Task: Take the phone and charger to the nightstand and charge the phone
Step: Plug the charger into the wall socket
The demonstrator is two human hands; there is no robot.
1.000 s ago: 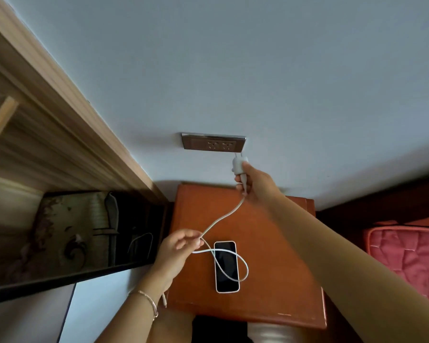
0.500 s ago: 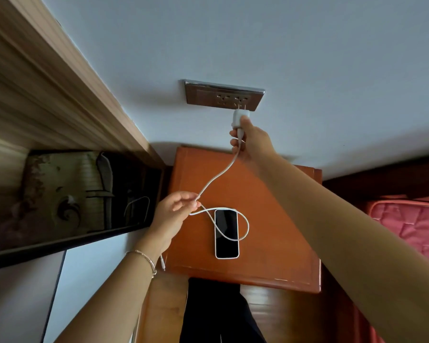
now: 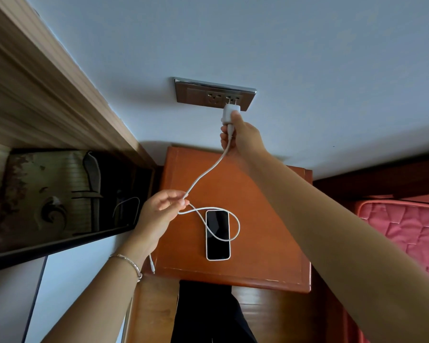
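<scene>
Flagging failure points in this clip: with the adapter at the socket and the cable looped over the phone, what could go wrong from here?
1. The charger adapter in the right hand shows prongs outside the wall socket; it may seat badly.
2. The cable loops across the phone; a tug by the left hand might drag it over the nightstand.

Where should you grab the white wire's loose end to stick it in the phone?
Pinch the small plug at the cable's free end; it dangles just off the nightstand's front left edge, below the left hand. Come from the front, since it hangs free there. The stiff tip probably steers better than floppy cord into the phone.
</scene>
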